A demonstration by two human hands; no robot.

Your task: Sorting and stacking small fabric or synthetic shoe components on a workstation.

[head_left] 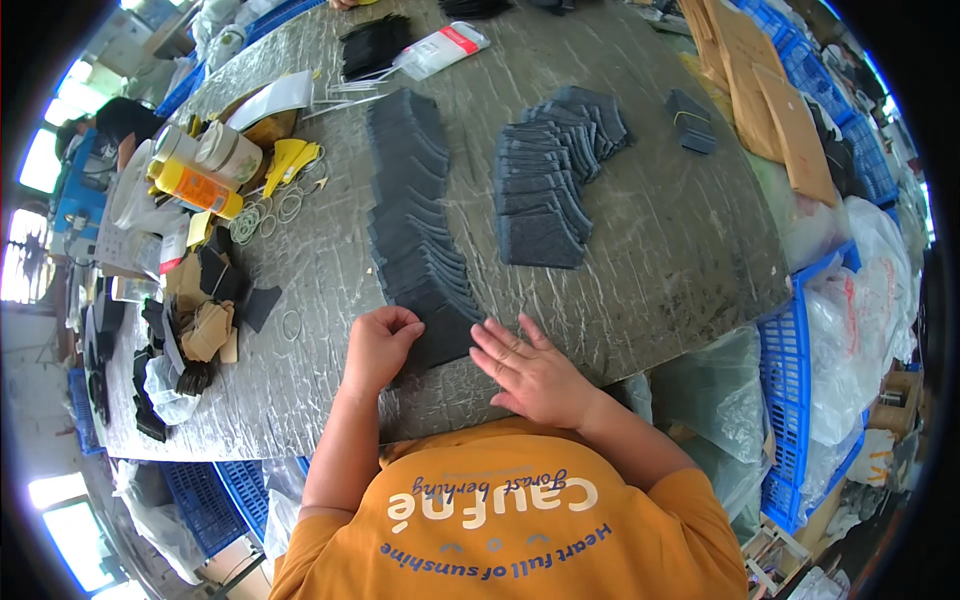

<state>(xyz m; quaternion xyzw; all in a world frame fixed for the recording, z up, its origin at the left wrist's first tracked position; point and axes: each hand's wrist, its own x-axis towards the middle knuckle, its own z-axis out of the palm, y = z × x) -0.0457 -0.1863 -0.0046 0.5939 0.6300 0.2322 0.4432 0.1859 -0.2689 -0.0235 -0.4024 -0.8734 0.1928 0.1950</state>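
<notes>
Left hand (380,345) has its fingers curled on the nearest dark fabric piece (440,335) at the bench (660,250) edge, right hand (530,375) flat and spread just beside it. The overlapping row (415,200) behind could easily slide out of order if that piece gets tugged, same for the second fan (545,190) further back.

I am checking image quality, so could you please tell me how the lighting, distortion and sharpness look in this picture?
Head view: strong fisheye bending, black corners; windows at the left rim blown out white; the grey crinkled table cover evenly lit with faint sheen; hands and the long row of dark fabric pieces sharp.
</notes>
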